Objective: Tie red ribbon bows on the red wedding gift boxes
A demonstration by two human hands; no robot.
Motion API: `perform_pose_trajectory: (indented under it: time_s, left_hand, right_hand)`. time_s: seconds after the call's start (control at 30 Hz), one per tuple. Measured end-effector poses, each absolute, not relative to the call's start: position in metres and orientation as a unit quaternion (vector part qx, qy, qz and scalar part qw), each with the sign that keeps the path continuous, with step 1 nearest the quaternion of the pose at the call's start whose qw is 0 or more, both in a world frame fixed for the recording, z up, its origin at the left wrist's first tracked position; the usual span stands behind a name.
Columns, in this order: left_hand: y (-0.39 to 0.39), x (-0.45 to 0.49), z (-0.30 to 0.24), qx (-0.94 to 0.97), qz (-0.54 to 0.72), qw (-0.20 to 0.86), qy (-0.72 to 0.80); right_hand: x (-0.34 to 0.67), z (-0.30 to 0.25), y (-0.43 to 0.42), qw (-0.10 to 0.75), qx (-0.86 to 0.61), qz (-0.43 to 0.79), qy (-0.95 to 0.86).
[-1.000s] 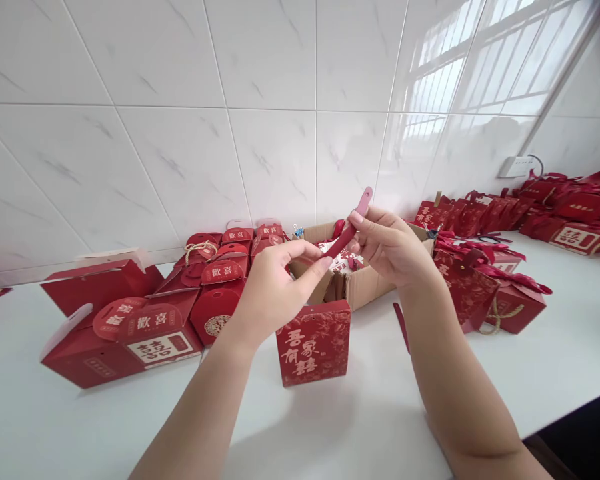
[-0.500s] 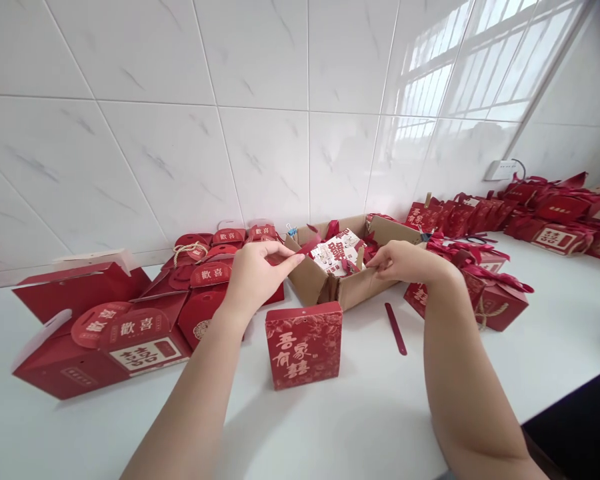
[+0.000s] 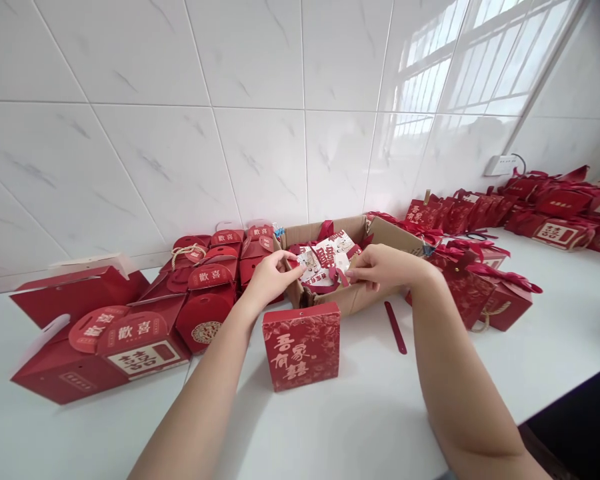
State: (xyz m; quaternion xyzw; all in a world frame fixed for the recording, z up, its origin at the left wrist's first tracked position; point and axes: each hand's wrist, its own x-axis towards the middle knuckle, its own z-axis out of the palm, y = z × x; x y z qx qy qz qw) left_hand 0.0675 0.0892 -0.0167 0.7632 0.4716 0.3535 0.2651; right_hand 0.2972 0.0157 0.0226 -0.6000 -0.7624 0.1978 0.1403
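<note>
A cardboard box (image 3: 375, 298) stands against the wall, holding red ribbon (image 3: 325, 230) and white-and-red printed cards (image 3: 325, 257). My left hand (image 3: 273, 277) reaches over its left end, with thumb and forefinger pinched at the left edge of the cards. What lies between those fingertips is too small to make out. Over the front right part of the box, my right hand (image 3: 383, 267) is closed in a pinch beside a ribbon end; what it grips is hidden. In front, a flat red gift box (image 3: 303, 347) with gold lettering stands upright on the white table (image 3: 350, 427).
Several red gift boxes (image 3: 145, 333) crowd the left side. A dark red strip (image 3: 395, 327) lies right of centre. Ribboned red boxes (image 3: 505, 303) stand to the right, and more (image 3: 555, 213) line the back right. A white power socket (image 3: 503, 165) is on the tiled wall.
My left hand has moved slightly forward and lower, onto the cards' left edge. My right hand has shifted left, nearer the cards. The upright gift box has stayed in place.
</note>
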Motion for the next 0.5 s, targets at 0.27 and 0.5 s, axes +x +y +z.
perform_pose_trajectory:
  time_s: [0.27,0.5]
  left_hand:
    - [0.101,0.062,-0.028,0.748,0.341,0.335,0.461]
    - [0.093,0.06,-0.022,0.756,0.336,0.33,0.455]
  right_hand:
    - [0.26,0.007,0.055,0.126,-0.732,0.077,-0.666]
    - [0.254,0.003,0.059,0.108,-0.723,0.083,-0.677]
